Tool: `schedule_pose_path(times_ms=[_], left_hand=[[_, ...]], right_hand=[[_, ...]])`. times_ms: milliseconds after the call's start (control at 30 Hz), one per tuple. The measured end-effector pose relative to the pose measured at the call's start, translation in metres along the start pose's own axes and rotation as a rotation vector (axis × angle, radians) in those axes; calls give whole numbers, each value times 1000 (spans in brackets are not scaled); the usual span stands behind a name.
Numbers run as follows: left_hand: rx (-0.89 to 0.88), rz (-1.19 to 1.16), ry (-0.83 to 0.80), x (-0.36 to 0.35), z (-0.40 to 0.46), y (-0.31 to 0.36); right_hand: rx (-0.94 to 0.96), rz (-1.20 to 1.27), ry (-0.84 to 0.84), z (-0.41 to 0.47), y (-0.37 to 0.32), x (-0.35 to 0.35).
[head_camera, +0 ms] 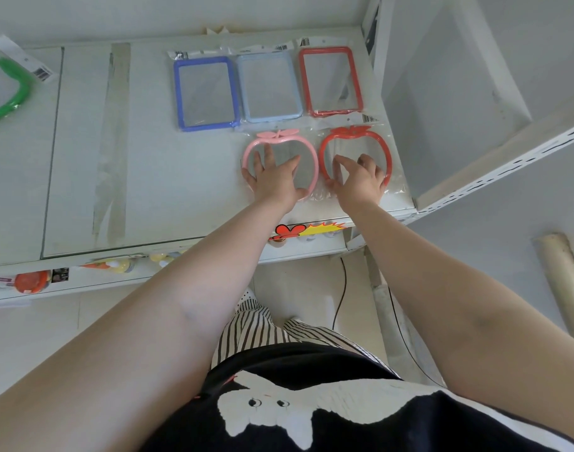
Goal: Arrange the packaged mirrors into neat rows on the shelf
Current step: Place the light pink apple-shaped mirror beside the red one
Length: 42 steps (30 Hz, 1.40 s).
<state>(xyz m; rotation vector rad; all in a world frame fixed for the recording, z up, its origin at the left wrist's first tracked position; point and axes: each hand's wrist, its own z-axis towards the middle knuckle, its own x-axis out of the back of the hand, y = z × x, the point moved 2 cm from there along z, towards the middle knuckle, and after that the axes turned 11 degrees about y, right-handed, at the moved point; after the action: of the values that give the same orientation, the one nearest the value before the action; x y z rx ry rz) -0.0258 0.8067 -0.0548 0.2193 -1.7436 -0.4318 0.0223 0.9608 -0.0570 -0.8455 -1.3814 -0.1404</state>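
Packaged mirrors fill the shelf's [148, 177] right end: three rectangular at the back, apple-shaped pink mirror [280, 148] and red mirror [355, 141] at the front edge. Left hand [274, 179] and right hand [360, 181] press flat, fingers spread, gripping nothing, squaring the front row. Next, probably, fetch the green mirror [8, 89] far left.

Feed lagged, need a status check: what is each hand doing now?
Left hand: open, flat on the pink apple-shaped packaged mirror.
Right hand: open, fingertips on the red apple-shaped packaged mirror.

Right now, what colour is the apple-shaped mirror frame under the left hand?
Pink. The apple-shaped mirror frame under the left hand shows best in the head view.
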Motion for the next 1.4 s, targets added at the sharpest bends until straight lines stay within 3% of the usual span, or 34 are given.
schedule_pose_path(times_ms=[233, 433, 667, 900, 1400], left_hand=[[7, -48, 125, 18, -4, -6], [53, -237, 211, 50, -42, -44], [256, -242, 301, 88, -113, -141], [370, -313, 361, 122, -155, -223], [402, -346, 386, 211, -248, -476]], right_hand=[[20, 127, 50, -12, -8, 15], [152, 264, -58, -44, -34, 14], [377, 258, -249, -104, -103, -16], [642, 146, -323, -163, -172, -38], [607, 130, -356, -355, -349, -141]])
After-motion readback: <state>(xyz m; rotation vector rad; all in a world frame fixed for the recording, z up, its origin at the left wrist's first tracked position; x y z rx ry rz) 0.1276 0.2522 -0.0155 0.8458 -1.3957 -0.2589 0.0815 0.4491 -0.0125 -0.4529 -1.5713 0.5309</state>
